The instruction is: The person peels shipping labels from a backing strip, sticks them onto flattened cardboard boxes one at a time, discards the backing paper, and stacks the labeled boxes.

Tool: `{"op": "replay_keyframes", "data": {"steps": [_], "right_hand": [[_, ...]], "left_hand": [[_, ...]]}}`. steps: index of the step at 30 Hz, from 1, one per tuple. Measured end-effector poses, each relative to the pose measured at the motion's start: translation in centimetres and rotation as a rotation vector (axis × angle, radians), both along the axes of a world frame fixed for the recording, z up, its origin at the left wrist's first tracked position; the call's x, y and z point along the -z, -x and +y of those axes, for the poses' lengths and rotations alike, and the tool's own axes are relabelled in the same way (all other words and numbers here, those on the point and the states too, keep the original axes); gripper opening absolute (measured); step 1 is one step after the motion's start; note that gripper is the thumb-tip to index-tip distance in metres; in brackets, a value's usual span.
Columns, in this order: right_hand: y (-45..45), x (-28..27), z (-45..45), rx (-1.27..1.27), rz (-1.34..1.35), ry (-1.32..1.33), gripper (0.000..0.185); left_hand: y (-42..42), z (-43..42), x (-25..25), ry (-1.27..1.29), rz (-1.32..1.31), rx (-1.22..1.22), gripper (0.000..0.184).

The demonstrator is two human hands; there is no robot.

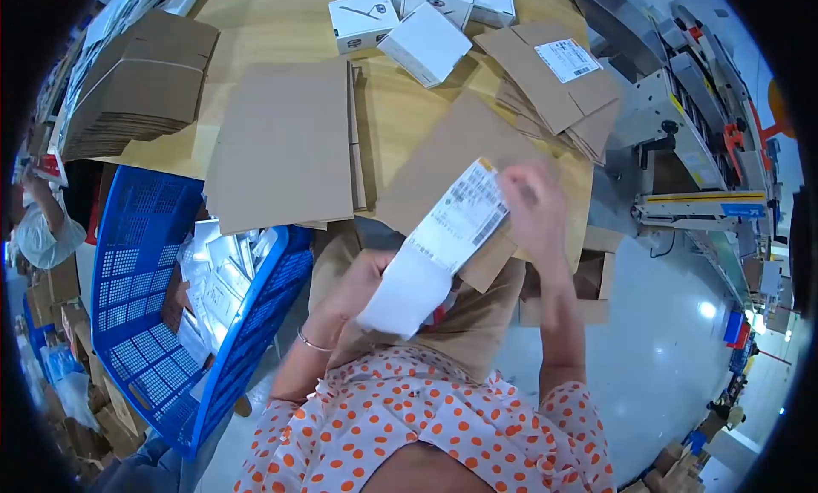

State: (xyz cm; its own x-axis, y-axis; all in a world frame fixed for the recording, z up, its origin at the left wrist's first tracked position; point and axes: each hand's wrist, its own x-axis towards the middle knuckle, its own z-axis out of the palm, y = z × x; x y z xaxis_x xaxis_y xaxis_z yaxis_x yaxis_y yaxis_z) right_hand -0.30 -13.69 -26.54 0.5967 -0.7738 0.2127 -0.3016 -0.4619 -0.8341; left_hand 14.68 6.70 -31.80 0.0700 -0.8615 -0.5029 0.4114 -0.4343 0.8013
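At the far left, a strapped stack of flattened cartons stands on the surface, with no label visible on its exposed faces. Just below it, the blue basket carries loose packets; their printing is too small to read.

To the right of these lies a pile of flat cartons, whose top face shows bare cardboard. The application of labels here appears undone.

Your left hand is closed on the lower part of the label strip, above your lap. The printed section faces up; the lower section is blank white. Your right hand is curled narrow at the strip's upper right edge; blur prevents confirmation of a firm grip. You cannot verify whether the label is separated from its backing. The brown flat carton beyond the strip shows no label on its visible part — this unit reads as incomplete.

White boxes sit grouped at the far edge. At the right, the upper carton bears an applied label — one labelled unit is visible, so judge the work as partly done.
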Motion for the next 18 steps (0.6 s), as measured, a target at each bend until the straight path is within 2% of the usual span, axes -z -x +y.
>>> {"op": "replay_keyframes", "data": {"steps": [3,4,10,15,18], "right_hand": [[-0.8,1.1,-4.8,-0.015,0.063,0.081,0.005],[-1.2,1.9,-5.7,0.008,0.099,0.183,0.005],[-2.1,3.6,-7.0,0.088,0.224,0.538,0.005],[-2.3,5.0,-7.5,0.131,0.251,0.629,0.006],[-2.5,5.3,-7.1,0.149,0.308,0.685,0.006]], "left_hand": [[-0.4,1.9,2.5,-0.031,-0.06,0.056,0.014],[-0.3,2.6,3.3,-0.048,-0.086,0.082,0.015],[-0.3,4.4,4.8,-0.158,-0.088,0.092,0.019],[-0.1,4.3,3.8,-0.223,-0.004,0.004,0.018],[-0.6,5.0,5.0,-0.182,-0.063,0.023,0.018]]}}
